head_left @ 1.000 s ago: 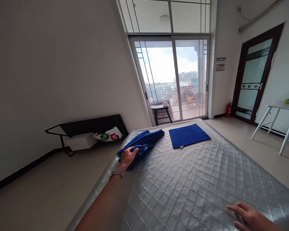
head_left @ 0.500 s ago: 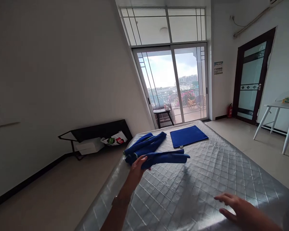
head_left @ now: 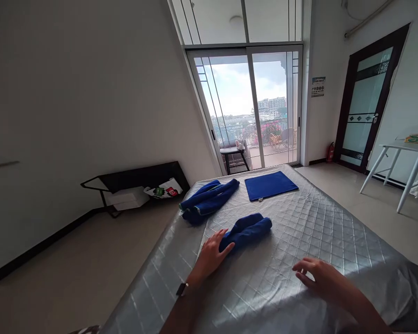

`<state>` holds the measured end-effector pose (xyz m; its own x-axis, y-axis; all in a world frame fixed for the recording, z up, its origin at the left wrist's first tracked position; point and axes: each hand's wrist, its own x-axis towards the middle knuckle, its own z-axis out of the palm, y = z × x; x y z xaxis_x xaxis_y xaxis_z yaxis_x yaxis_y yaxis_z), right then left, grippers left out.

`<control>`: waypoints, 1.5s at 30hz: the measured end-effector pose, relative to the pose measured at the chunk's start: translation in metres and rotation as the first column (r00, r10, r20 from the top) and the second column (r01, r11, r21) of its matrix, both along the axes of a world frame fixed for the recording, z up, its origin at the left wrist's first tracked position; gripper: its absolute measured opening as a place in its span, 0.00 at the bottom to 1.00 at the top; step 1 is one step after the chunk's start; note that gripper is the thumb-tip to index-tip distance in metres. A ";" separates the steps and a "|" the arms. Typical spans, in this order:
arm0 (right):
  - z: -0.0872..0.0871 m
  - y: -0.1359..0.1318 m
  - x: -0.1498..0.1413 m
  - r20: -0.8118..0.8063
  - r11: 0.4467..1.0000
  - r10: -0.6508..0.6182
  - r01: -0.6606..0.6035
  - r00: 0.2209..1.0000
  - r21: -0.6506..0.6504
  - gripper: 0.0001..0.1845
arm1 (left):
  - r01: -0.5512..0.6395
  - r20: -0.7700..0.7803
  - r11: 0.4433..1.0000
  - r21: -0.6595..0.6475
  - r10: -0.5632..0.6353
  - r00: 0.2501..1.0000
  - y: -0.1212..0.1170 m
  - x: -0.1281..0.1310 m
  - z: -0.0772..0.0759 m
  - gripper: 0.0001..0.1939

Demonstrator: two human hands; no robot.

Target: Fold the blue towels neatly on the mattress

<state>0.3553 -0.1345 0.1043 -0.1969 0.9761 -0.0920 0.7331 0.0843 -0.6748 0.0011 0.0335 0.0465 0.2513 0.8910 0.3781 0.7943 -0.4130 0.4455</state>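
A bunched blue cloth lies on the silver quilted cover. My left hand rests at its near left end, fingers spread and apart, touching or just beside the fabric. To the right, my right hand hovers over the cover with fingers loosely curved and nothing in them. Beyond the left hand sits a heap of blue cloths with green edging. A blue cloth folded into a flat rectangle lies at the far end, with a small white tag on its near edge.
Along the left wall stands a low black rack holding a white box and a printed bag. Sliding glass doors close off the far side. At right are a white table and a dark-framed door.
My left hand has put the blue cloth down on the cover, nearer to me and apart from the heap, and its fingers have opened. My right hand has moved slightly left and up.
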 end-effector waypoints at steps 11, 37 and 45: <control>-0.006 0.000 0.005 0.026 0.998 0.033 -0.034 0.999 0.057 0.19 | 0.189 0.067 0.982 -0.012 -0.187 0.980 0.005 -0.030 0.006 0.12; -0.023 0.011 -0.007 0.043 0.996 0.044 -0.047 0.998 0.082 0.19 | -0.008 -0.326 0.995 0.095 0.039 0.945 0.010 0.038 0.035 0.17; -0.018 0.009 -0.007 0.035 0.994 0.015 -0.019 0.999 0.104 0.16 | 0.321 -0.164 0.902 -0.290 -0.378 0.911 0.060 0.139 0.038 0.16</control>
